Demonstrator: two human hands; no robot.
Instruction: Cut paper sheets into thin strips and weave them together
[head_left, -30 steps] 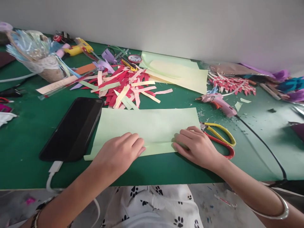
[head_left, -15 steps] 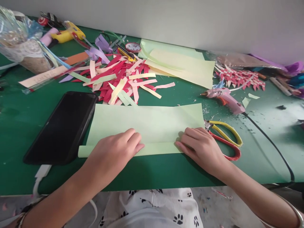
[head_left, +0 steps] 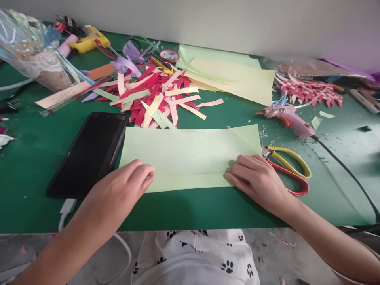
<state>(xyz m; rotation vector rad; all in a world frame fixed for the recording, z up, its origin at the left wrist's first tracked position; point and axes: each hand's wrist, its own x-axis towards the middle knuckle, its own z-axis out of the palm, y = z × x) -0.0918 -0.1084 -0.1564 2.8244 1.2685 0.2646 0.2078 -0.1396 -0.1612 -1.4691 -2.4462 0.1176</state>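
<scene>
A pale green paper sheet (head_left: 190, 154) lies on the green table (head_left: 26, 206) in front of me, with a narrow strip folded up along its near edge. My left hand (head_left: 118, 190) rests its fingertips on the near left end of that fold, fingers slightly bent and holding nothing. My right hand (head_left: 258, 180) lies flat, pressing down on the right end of the fold. Red and yellow scissors (head_left: 292, 168) lie just right of my right hand.
A black phone (head_left: 89, 154) on a white cable touches the sheet's left edge. Behind are a pile of red, yellow and green paper strips (head_left: 154, 95), pale yellow sheets (head_left: 237, 77), a pink glue gun (head_left: 285, 116) with a black cord (head_left: 347, 170), and a yellow glue gun (head_left: 89, 41).
My left hand has slid left along the folded edge, from the middle to the left end. The curled left end now lies flat. My right hand has stayed on the right end.
</scene>
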